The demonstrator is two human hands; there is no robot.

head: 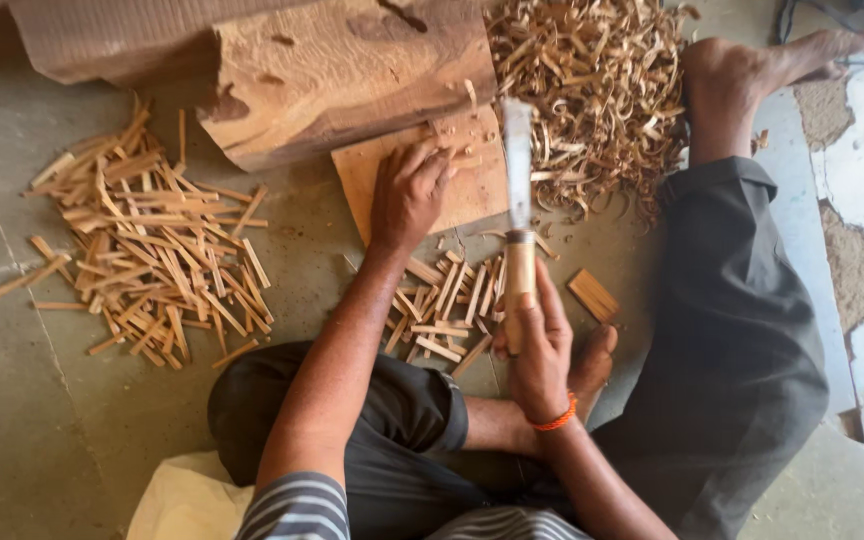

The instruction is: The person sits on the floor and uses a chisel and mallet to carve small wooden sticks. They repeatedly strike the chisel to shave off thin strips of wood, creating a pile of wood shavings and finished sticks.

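My left hand (408, 193) presses small wood pieces (449, 140) down on a flat wooden board (472, 190), fingers curled around them. My right hand (537, 345) grips the pale wooden handle of a broad chopping knife (518, 160); its blade points away from me, raised just right of the left hand. Below the board, between my legs, lies a small heap of cut wooden sticks (442, 310). An orange band circles my right wrist.
A large rough wood block (342, 70) stands behind the board. A big pile of cut sticks (152, 250) lies on the stone floor at left. Curled wood shavings (592, 90) heap at the upper right by my foot (752, 70). One flat wood piece (593, 294) lies near my knee.
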